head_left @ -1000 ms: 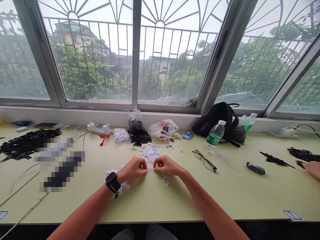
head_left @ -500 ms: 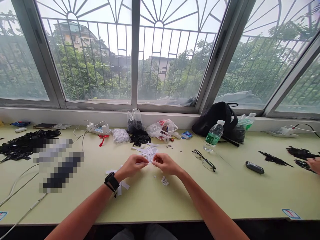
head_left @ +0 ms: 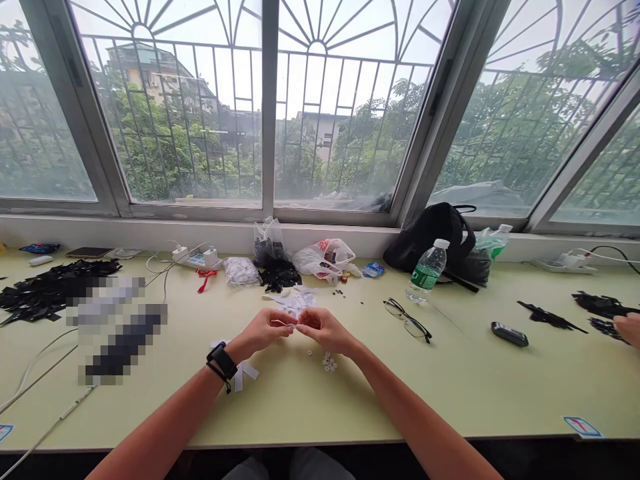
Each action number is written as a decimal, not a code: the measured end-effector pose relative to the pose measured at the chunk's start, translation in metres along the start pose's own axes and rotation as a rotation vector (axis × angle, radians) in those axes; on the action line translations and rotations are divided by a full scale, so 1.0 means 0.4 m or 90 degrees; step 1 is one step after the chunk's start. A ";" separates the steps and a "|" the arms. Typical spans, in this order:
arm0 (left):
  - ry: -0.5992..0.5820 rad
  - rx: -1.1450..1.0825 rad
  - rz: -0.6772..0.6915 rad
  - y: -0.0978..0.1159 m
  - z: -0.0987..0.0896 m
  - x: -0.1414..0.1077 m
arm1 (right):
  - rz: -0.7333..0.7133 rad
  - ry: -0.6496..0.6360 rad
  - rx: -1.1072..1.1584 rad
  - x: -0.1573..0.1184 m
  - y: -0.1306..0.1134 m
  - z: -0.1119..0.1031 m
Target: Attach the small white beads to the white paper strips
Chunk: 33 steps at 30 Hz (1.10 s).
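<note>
My left hand point(head_left: 265, 333) and my right hand point(head_left: 324, 330) meet above the table, thumbs and fingers closed in pinches. Between their fingertips a small white piece point(head_left: 291, 326) shows; the fingers cover most of it, so its exact kind is hard to make out. Just behind the hands lies a loose pile of white strips point(head_left: 299, 297). More white strips point(head_left: 246, 375) lie under and beside my left wrist, which wears a black band. Close to my right wrist sits a small cluster of round white button-like pieces point(head_left: 329, 363).
Eyeglasses point(head_left: 407, 321) and a water bottle point(head_left: 427, 272) stand to the right, beyond them a black device point(head_left: 509, 335). Plastic bags point(head_left: 325, 259) line the back. A black heap point(head_left: 55, 283) and cables lie left. Another person's hand point(head_left: 627, 328) is at the right edge.
My hands have drawn closer together, the right fingertips shifting slightly left to meet the left ones. The white piece between them shows a little more.
</note>
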<state>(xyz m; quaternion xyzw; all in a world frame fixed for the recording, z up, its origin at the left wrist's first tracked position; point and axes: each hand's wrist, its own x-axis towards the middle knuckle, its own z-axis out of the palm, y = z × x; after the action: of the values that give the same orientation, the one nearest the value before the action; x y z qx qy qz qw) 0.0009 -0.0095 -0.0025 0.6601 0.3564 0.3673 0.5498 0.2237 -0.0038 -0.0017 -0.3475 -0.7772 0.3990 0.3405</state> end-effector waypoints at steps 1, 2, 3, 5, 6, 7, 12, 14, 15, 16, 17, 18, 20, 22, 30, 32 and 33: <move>0.002 0.001 -0.003 0.000 0.000 0.000 | 0.000 0.004 -0.002 0.000 0.000 0.001; 0.004 0.002 -0.003 0.000 0.001 0.000 | -0.001 0.007 -0.003 0.000 -0.001 0.001; 0.003 0.001 0.001 0.000 0.002 0.000 | -0.002 0.009 -0.004 0.000 -0.002 0.001; -0.004 -0.010 0.017 0.003 0.006 0.001 | -0.005 0.008 -0.003 -0.001 -0.004 0.003; -0.008 -0.019 0.029 0.005 0.009 0.001 | -0.006 0.008 -0.001 -0.001 -0.004 0.004; -0.009 -0.029 0.040 0.006 0.011 0.001 | -0.005 0.008 0.000 -0.001 -0.004 0.005; -0.001 -0.075 0.048 0.012 0.018 -0.001 | -0.001 0.007 0.001 -0.001 -0.004 0.005; 0.003 -0.085 0.041 0.012 0.017 -0.002 | -0.004 0.011 0.000 0.000 -0.005 0.004; 0.004 -0.090 0.040 0.012 0.016 -0.002 | -0.007 0.013 -0.002 0.000 -0.005 0.003; 0.004 -0.094 0.040 0.011 0.015 -0.003 | -0.009 0.017 -0.007 0.000 -0.006 0.002; 0.004 -0.098 0.040 0.011 0.014 -0.003 | -0.011 0.021 -0.015 0.000 -0.006 0.002; 0.004 -0.101 0.039 0.011 0.013 -0.003 | -0.012 0.027 -0.026 0.001 -0.006 0.002; 0.007 -0.107 0.034 0.013 0.011 -0.005 | -0.014 0.037 -0.050 0.001 -0.007 0.003; 0.011 -0.117 0.029 0.018 0.010 -0.007 | -0.016 0.041 -0.061 0.000 -0.008 0.004; -0.013 -0.124 0.026 0.039 0.005 -0.018 | 0.001 0.009 -0.072 -0.004 -0.009 0.005; -0.017 -0.136 0.030 0.038 0.005 -0.018 | 0.005 0.001 -0.067 -0.004 -0.009 0.003; -0.018 -0.141 0.032 0.036 0.005 -0.017 | 0.005 -0.002 -0.063 -0.003 -0.008 0.002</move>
<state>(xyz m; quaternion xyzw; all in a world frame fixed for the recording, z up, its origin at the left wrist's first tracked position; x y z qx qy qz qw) 0.0003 -0.0184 0.0111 0.6093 0.2894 0.4085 0.6150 0.2228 -0.0068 0.0005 -0.3664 -0.7951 0.3621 0.3201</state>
